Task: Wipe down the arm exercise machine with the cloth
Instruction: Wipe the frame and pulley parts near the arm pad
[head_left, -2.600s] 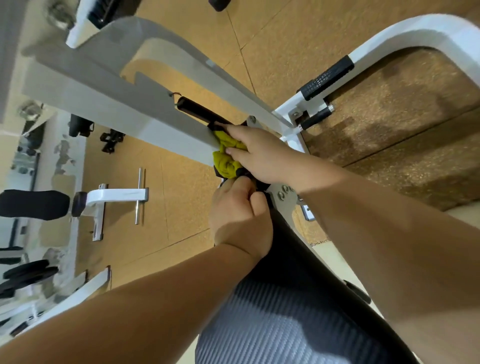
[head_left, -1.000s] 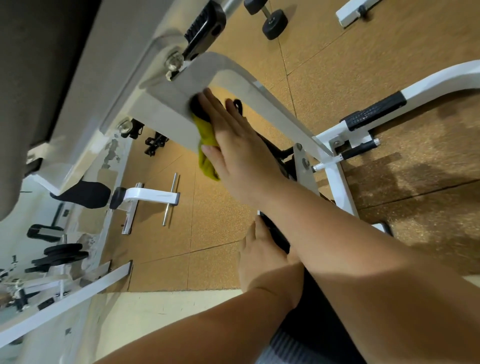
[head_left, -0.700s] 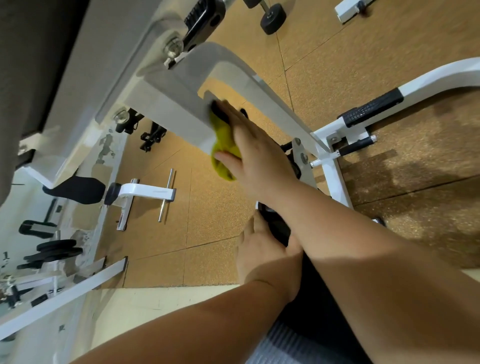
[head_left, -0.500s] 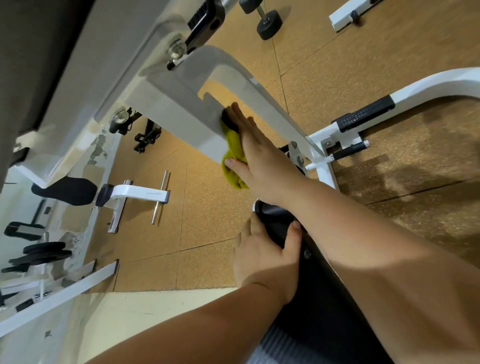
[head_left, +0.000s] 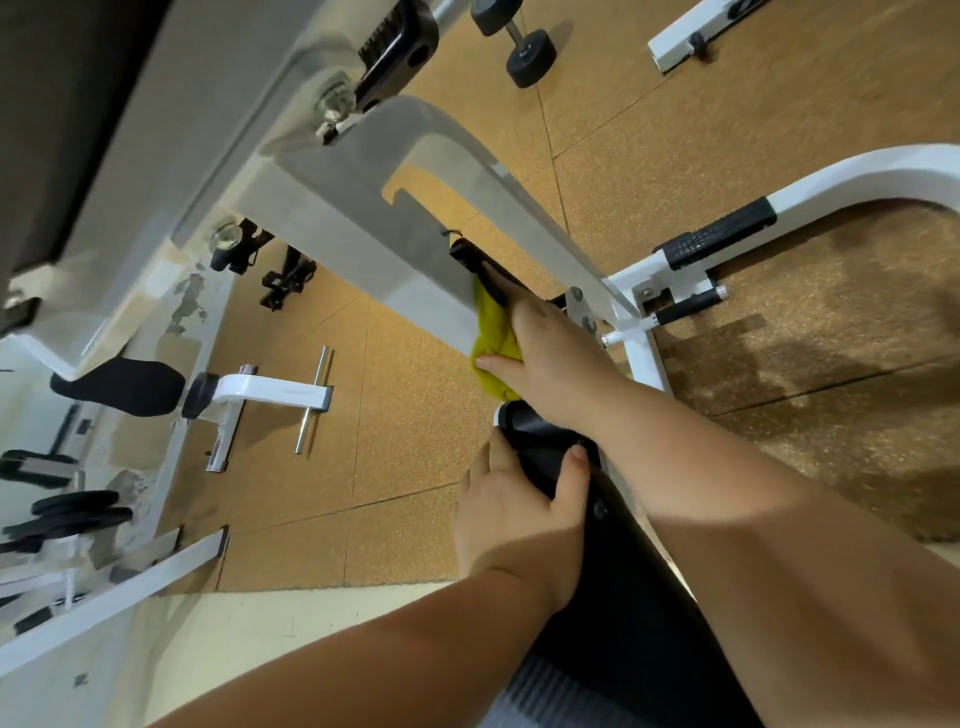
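Pressing the cloth (head_left: 491, 338) flat on the frame (head_left: 363, 249) with your right hand (head_left: 545, 353), fingers straight, while your left hand (head_left: 514, 514) grips the pad (head_left: 540, 436) looks fine, just run long overlapping strokes and refold once it's grubby.

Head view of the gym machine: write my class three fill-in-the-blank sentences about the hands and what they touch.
1. The right hand presses the yellow ____ against the grey beam.
2. The left hand grips the machine's ____ pad.
3. A dumbbell lies on the ____.
Missing words: cloth; black; floor.
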